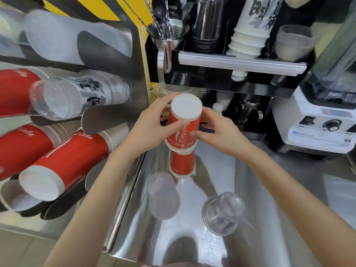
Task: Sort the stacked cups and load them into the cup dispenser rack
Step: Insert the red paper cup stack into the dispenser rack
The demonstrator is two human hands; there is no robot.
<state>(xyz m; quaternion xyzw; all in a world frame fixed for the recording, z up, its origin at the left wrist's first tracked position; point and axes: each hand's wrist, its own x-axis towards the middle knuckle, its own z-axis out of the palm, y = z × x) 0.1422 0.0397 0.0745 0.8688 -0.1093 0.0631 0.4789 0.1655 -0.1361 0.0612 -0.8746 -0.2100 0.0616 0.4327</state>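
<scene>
Item: red paper cup stack [183,135], inverted, white base uppermost, standing on the steel counter [260,189] just right of the cup dispenser rack [134,89].

Your left hand [152,128] was clamped on the top cup's wall, thumb across its front; your right hand [217,132] was pressed to the opposite wall, fingers curled behind.

Handling (a judgement): light, thin-walled paper, easily dented, cups probably nested tight. You would do best to grip near the stiff base ring or the rolled rim, not mid-wall.

Materials: matte printed paper, tapered; white rolled rims.

Also catalogued, nearer you than the rack:
- frosted plastic cup [163,197], inverted, soft sheen;
- clear plastic cup [223,212], inverted, tilted, ribbed, likely slippery.

In the rack: red stacks [63,162] lying sideways, and clear printed cups [77,95] above them.
</scene>
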